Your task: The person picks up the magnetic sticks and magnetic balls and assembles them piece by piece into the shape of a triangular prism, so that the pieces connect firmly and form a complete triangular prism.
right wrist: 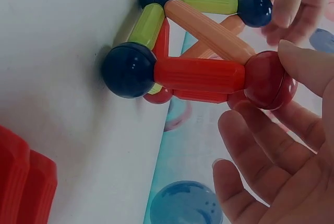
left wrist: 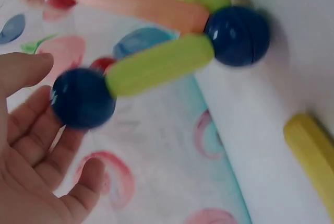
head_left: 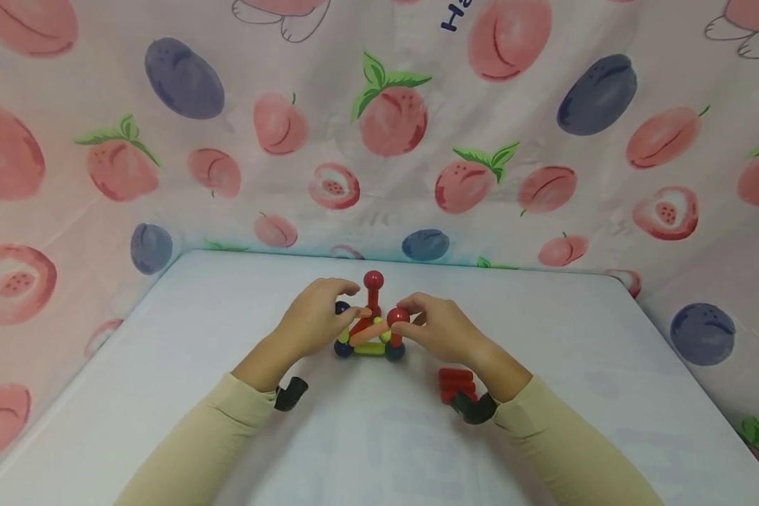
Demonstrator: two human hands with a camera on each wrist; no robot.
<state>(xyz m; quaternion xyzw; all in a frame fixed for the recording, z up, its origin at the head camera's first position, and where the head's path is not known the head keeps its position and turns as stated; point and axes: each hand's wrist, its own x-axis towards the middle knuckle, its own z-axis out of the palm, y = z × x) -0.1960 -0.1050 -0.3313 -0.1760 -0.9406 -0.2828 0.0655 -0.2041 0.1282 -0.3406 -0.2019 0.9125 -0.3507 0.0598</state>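
Observation:
A frame of balls and rods stands on the table between my hands. My right hand (head_left: 445, 330) pinches a red ball (right wrist: 269, 80) between thumb and fingers. That ball tops an upright red rod (right wrist: 201, 74), which rises from a dark blue ball (right wrist: 129, 70). An orange rod (right wrist: 209, 31) slants from the red ball down to another low blue ball (left wrist: 237, 36). My left hand (head_left: 319, 316) lies around an upper blue ball (left wrist: 83, 98) on a green rod (left wrist: 162, 65), thumb apart from the fingers. Behind, another red ball (head_left: 373, 280) stands on a red rod.
Several loose red rods (head_left: 457, 376) lie beside my right wrist, partly hidden by a black wrist device (head_left: 474, 407). A yellow rod (left wrist: 313, 164) lies on the table near the frame's left side. Behind the white table (head_left: 164, 422) hangs a fruit-print cloth (head_left: 379, 190).

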